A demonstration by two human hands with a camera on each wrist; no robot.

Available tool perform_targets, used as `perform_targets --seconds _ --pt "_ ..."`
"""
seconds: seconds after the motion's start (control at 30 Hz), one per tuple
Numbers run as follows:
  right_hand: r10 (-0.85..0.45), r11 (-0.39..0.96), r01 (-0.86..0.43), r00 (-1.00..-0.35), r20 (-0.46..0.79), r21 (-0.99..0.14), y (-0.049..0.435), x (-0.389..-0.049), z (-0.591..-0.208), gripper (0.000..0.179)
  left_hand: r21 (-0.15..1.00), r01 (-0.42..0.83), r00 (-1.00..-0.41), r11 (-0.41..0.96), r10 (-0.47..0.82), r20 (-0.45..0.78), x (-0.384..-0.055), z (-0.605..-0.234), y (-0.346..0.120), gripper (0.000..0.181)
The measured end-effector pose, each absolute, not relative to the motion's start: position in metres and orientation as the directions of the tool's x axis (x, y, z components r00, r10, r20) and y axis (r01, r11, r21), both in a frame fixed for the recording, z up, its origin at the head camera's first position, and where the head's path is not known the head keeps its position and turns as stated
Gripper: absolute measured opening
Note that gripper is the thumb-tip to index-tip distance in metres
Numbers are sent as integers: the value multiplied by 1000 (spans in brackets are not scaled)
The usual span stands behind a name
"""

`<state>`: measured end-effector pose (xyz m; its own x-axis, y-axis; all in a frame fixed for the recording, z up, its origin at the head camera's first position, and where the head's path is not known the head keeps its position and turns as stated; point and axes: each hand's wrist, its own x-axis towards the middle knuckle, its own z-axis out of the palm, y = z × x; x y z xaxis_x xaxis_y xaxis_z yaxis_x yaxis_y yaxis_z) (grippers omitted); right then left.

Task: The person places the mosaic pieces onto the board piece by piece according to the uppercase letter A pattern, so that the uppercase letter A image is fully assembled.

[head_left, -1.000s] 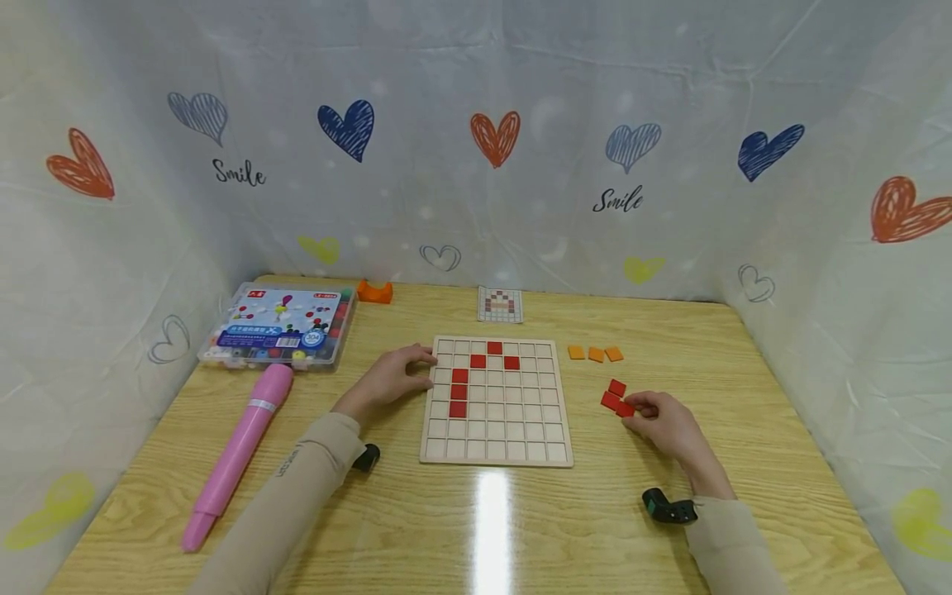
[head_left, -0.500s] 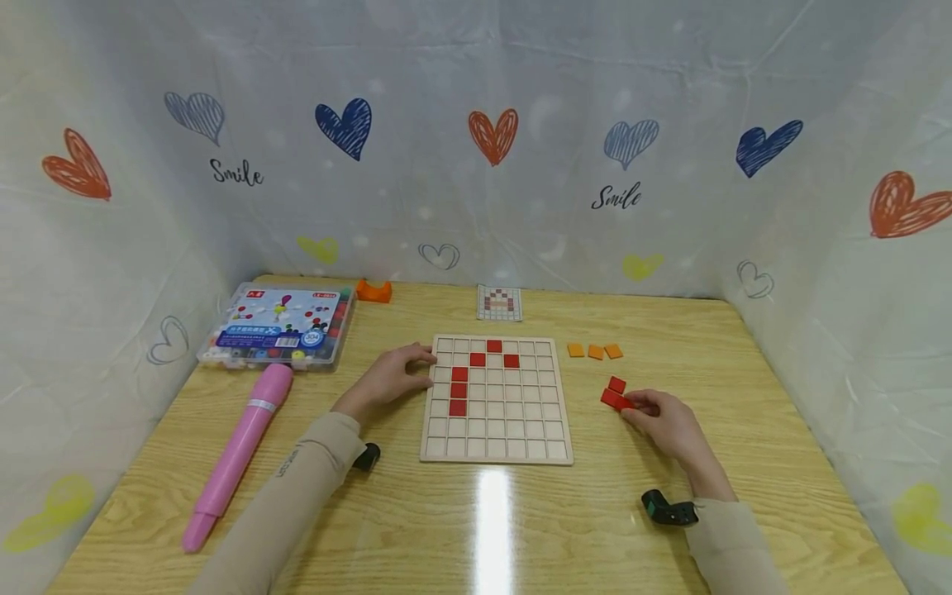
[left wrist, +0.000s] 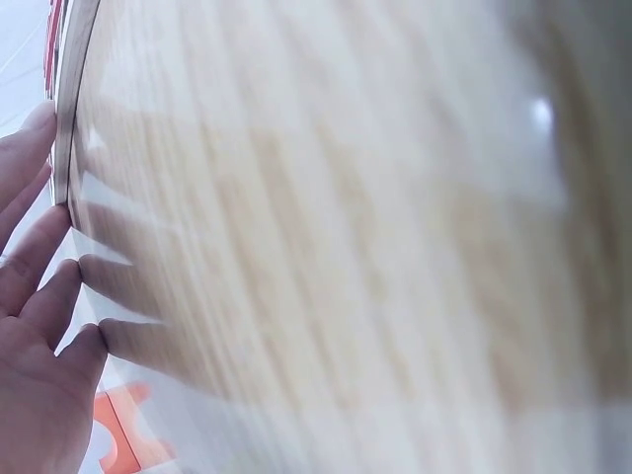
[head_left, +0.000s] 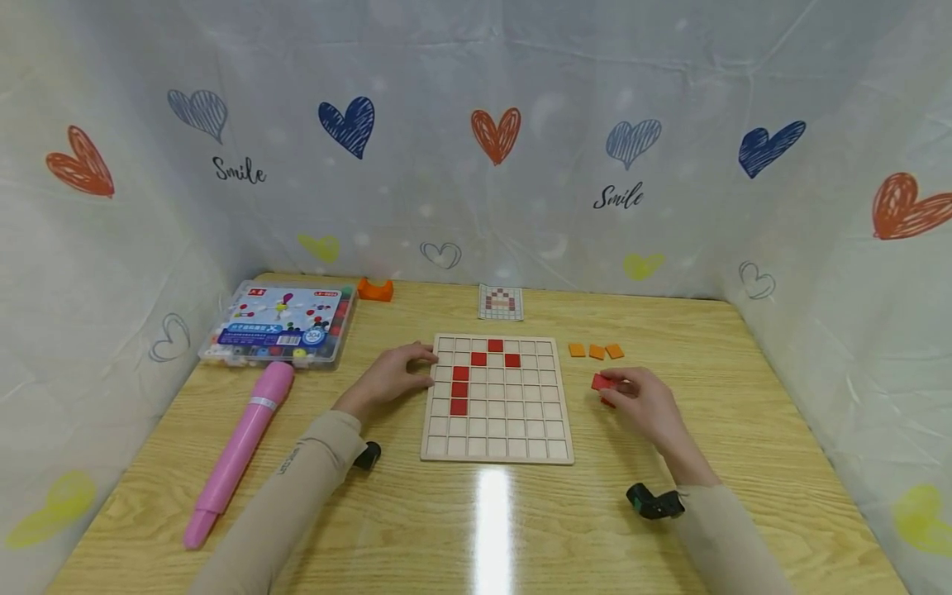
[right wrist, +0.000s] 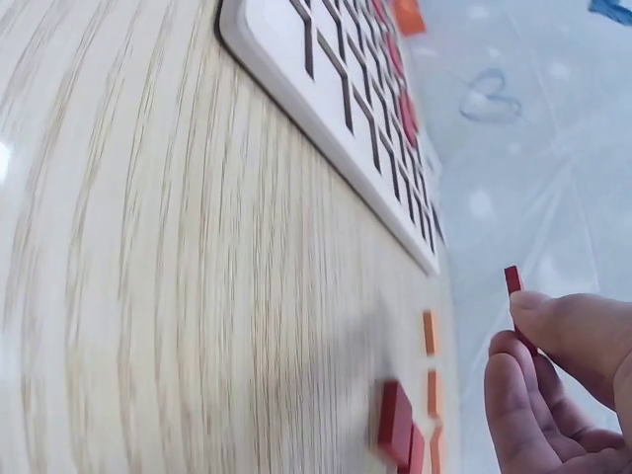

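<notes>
Between thumb and fingertips my right hand pinches a red square tile, raised over the table right of the board. Two other red tiles lie under it on the wood, mostly hidden by the hand in the head view. A pale wooden grid board lies flat in the middle, with several red tiles set in its cells in a slanting, then vertical line. At the board's left edge rests my left hand, fingers extended and fingertips right at the rim.
Three orange tiles lie right of the board's upper corner. Behind the board is a small pattern card. At left are a clear plastic case of coloured pieces, a pink tube-shaped stick and an orange holder.
My right hand has lifted one red tile from the group and moved it a little left and away from me. The left hand stays at the board's edge.
</notes>
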<state>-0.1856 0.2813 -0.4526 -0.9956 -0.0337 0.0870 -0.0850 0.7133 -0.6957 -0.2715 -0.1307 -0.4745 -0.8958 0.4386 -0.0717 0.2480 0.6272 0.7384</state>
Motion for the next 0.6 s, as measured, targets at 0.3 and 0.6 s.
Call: perform_targets --seconds 0.3,0.6 --pt "-124 670 -81 -992 -3 -738 247 -209 -451 35 736 256 -897 627 438 -62 -271 -473 -130 38" --pt "-161 668 -68 -985 -56 -741 221 -226 -455 31 726 263 -896 636 439 -60 -271 -474 -130 38"
